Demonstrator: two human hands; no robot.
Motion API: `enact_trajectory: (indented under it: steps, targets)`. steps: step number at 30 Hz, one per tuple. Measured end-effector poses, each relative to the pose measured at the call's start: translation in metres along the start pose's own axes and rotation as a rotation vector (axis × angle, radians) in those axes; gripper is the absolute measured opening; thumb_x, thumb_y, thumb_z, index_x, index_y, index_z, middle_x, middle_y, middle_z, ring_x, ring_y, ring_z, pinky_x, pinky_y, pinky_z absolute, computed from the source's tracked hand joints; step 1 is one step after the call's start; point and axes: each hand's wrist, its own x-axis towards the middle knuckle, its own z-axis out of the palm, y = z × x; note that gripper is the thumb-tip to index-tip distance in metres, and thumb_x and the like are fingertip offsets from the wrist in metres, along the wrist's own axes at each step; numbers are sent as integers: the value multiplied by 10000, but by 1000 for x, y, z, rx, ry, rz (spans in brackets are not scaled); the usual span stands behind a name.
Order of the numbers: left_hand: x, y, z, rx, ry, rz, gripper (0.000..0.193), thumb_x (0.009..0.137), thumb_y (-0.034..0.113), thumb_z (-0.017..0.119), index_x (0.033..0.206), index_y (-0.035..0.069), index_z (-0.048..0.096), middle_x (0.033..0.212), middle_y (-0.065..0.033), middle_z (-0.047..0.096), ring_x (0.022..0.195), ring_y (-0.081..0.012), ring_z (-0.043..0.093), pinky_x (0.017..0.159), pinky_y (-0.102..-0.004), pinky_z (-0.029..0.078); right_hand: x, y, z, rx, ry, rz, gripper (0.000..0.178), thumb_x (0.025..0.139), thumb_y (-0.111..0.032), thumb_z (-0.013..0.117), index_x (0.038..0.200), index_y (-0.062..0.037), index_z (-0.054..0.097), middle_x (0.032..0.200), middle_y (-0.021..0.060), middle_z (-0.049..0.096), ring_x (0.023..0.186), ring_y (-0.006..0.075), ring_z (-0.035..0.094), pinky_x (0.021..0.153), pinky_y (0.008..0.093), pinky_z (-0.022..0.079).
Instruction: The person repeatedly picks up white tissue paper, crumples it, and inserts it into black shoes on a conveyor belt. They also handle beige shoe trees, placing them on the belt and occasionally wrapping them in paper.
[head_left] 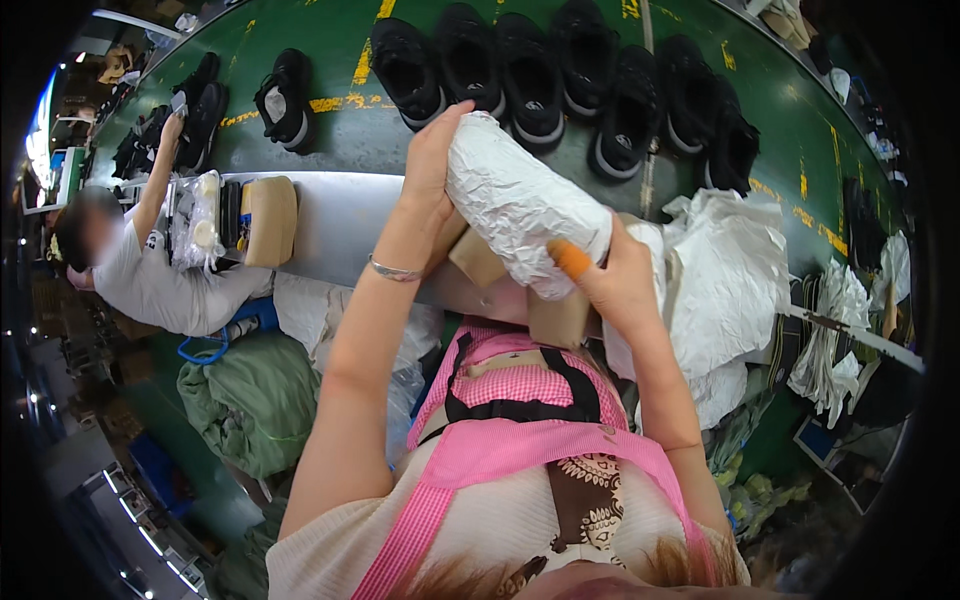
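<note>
A long, crumpled white paper bundle (525,195) is held slanting in front of my chest, above the metal ledge. My left hand (432,165) grips its upper left end, fingers behind it. At the lower right end my right hand (622,280) clasps it, with an orange finger cover (570,258) on the thumb pressing the paper. What the paper encloses, if anything, is hidden. Below the bundle sit tan pieces (557,318), partly covered by it. A pile of creased white paper sheets (725,275) lies just right of my right hand.
Several black shoes (530,85) stand on the green work surface (340,140) beyond my hands. A grey metal ledge (340,215) runs along the near side. At the left, another person (175,270) reaches toward more shoes. A green cloth bundle (255,400) lies low left.
</note>
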Motion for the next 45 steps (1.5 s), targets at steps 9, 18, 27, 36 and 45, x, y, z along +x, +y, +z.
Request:
enact_trajectory:
  steps: [9, 18, 27, 36, 45]
  targets:
    - [99, 53, -85, -412, 15, -178, 304, 958, 191, 438, 1047, -22, 636, 1027, -137, 693, 913, -249, 681, 835, -383, 559, 77, -44, 107, -239, 41, -97, 807, 644, -366, 817, 1297, -42, 471, 1043, 220, 666, 932, 382, 667, 789, 429, 531]
    - [182, 48, -124, 1000, 173, -35, 409, 892, 237, 602, 1192, -37, 549, 1134, -248, 639, 1018, -374, 638, 867, -452, 526, 134, -43, 106, -384, 35, 101, 641, 662, -278, 768, 1203, -49, 514, 970, 227, 680, 924, 377, 676, 816, 413, 522]
    - [201, 52, -132, 1745, 124, 155, 276, 886, 350, 627, 1034, 126, 692, 947, -186, 700, 919, -372, 672, 801, -460, 529, 145, -48, 99, -387, -31, 85, 629, 652, -255, 757, 1193, -31, 526, 982, 221, 685, 930, 359, 685, 824, 387, 523]
    - [201, 78, -212, 393, 156, 360, 221, 916, 149, 608, 1061, -10, 660, 977, -86, 634, 874, -159, 638, 763, -277, 538, 167, -60, 98, -336, -147, 120, 584, 669, -277, 742, 1146, -6, 544, 956, 213, 694, 944, 325, 694, 829, 371, 520]
    - [245, 69, -182, 1531, 2, 825, 488, 767, 45, 654, 1218, 232, 653, 938, -88, 567, 878, -277, 596, 777, -339, 508, 237, -71, 96, -252, -288, 53, 587, 717, -328, 700, 1176, 23, 598, 1042, 162, 688, 923, 216, 669, 798, 317, 523]
